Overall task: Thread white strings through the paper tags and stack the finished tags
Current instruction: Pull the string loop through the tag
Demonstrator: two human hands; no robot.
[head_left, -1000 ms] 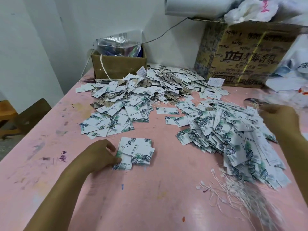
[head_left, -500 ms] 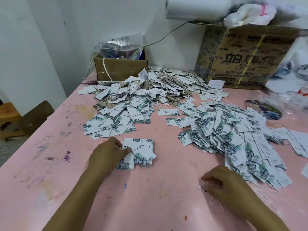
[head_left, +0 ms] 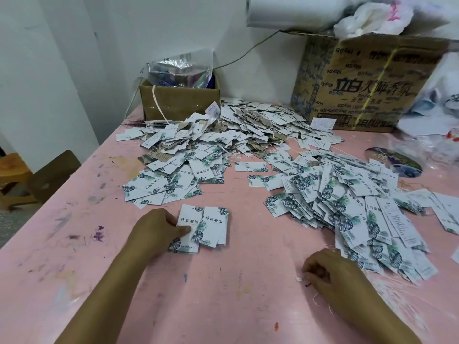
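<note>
A small stack of white paper tags [head_left: 211, 227] with green leaf prints lies on the pink table [head_left: 223, 294] in front of me. My left hand [head_left: 159, 232] rests on its left edge, thumb pressing the top tag. My right hand [head_left: 327, 271] is curled on the table at lower right, fingertips pinched on a white string [head_left: 299, 279] whose small end shows at its left. Loose white strings [head_left: 397, 284] lie under my right wrist. A big heap of loose tags [head_left: 347, 207] spreads to the right, another heap [head_left: 198, 155] further back.
A small open cardboard box [head_left: 178, 100] with a plastic bag stands at the back left. A large printed carton [head_left: 367, 83] stands at the back right. A round printed disc [head_left: 395, 162] and plastic bags lie at the right edge. A wooden stool [head_left: 15, 175] stands left of the table.
My right hand came down from the far right heap onto the strings at lower right and closed there. My left hand shifted slightly on the small stack, squaring it.
</note>
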